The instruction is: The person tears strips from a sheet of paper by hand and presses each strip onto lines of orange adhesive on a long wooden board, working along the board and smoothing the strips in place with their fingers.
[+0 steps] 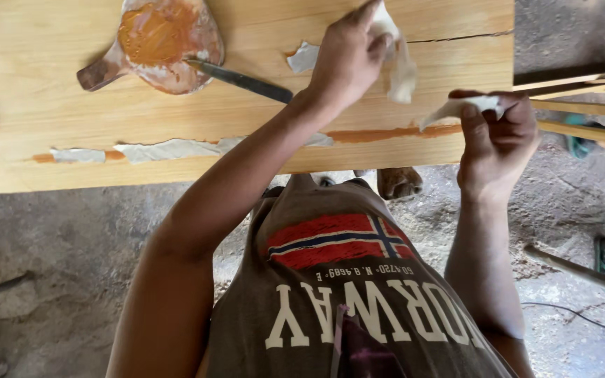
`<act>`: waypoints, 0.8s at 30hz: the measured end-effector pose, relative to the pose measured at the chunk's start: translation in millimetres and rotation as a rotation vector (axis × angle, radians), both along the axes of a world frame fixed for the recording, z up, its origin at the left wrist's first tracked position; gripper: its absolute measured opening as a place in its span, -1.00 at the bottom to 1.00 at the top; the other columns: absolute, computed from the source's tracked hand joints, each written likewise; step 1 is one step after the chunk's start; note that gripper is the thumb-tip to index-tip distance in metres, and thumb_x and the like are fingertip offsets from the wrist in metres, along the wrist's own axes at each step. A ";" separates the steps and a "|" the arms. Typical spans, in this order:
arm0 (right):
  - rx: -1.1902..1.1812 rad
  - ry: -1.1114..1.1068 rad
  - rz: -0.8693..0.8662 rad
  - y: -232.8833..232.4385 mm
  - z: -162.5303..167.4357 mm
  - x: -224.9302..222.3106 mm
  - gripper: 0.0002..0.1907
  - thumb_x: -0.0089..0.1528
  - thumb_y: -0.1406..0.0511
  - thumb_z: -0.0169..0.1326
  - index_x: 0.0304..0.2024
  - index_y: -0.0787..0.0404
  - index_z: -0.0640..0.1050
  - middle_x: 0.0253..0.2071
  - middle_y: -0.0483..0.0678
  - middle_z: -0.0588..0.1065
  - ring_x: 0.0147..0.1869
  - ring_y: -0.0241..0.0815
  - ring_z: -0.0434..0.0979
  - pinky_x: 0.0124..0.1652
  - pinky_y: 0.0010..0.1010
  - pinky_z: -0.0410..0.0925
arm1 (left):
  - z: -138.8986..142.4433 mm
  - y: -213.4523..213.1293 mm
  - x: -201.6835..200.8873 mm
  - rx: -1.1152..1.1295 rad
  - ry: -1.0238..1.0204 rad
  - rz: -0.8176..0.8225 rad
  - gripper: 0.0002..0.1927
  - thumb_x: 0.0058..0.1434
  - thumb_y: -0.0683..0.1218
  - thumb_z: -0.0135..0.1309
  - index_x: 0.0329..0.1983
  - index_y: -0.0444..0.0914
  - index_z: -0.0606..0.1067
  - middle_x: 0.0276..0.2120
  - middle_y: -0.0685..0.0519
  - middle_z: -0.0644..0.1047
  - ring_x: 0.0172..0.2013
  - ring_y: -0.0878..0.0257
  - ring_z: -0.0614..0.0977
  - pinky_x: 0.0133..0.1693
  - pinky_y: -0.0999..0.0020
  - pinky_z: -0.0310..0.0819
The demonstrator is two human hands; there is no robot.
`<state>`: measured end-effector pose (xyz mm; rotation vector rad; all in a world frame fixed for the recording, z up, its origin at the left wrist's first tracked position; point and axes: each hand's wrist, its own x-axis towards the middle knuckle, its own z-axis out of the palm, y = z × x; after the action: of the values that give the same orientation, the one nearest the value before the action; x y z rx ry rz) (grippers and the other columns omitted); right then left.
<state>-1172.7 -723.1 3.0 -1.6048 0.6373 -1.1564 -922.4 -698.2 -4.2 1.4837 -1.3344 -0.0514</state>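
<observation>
Head view: pale paper strip [460, 106], thin and curled, half peeled off an orange filler seam [393, 132] running along the light wooden board [260, 56] that serves as the surface; the strip's free end lifts toward the board's right edge. Right hand [496, 136] sits just off that edge, wrist bent, fingers [509, 112] pinching the strip's upper end. Left hand [348, 59] reaches further across the board, arm stretched over the seam, fingers [379, 42] closed around a crumpled wad of white paper [400, 66] hanging below the knuckles. More torn paper tape [169, 149] still stuck on the seam at left, partly hidden by the left forearm. Small paper scrap [304, 57] lying just beside the left hand. Round wooden paddle [162, 42] smeared with orange paste near the board's top, a putty knife [243, 80] resting with its blade on the paddle, handle running under the left wrist. Crack [460, 37] in the board near the right edge. Wooden slats [582, 105] to the right, dirt floor [71, 245] below, grey printed shirt [358, 294] in the foreground.
</observation>
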 end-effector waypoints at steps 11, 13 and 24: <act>0.227 0.094 0.109 26.5 -8.6 18.5 -0.84 0.43 0.59 0.12 0.02 0.35 0.50 -0.12 -0.05 0.58 -0.05 -0.34 0.58 0.01 -0.52 0.46 | -28.8 35.5 -1.0 -0.042 0.102 0.039 -0.79 0.24 -0.33 0.03 -0.08 -0.26 0.40 -0.37 -0.14 0.61 -0.39 0.04 0.71 -0.36 0.23 0.56; 0.240 0.057 0.096 24.9 -5.2 23.5 -0.77 0.42 0.59 0.12 0.09 0.33 0.49 -0.13 -0.07 0.56 -0.06 -0.35 0.57 0.01 -0.53 0.47 | -35.9 22.8 15.8 0.221 0.033 0.056 -0.46 0.26 -0.26 0.11 0.27 -0.36 0.24 -0.32 -0.17 0.61 -0.29 -0.06 0.68 -0.22 0.09 0.54; 0.353 -0.118 -0.041 50.8 -22.2 34.2 -0.85 0.43 0.56 0.12 0.01 0.36 0.46 -0.16 -0.01 0.56 -0.09 -0.30 0.58 0.00 -0.48 0.47 | -5.7 109.8 -50.9 0.263 -0.053 -0.076 -0.40 0.11 0.17 0.40 -0.10 -0.40 0.48 -0.18 -0.21 0.55 -0.17 0.06 0.59 -0.14 0.06 0.55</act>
<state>-1138.5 -672.2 -19.2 -1.2222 0.7528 -1.0902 -973.2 -588.4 -9.8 1.6625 -1.4699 -0.2461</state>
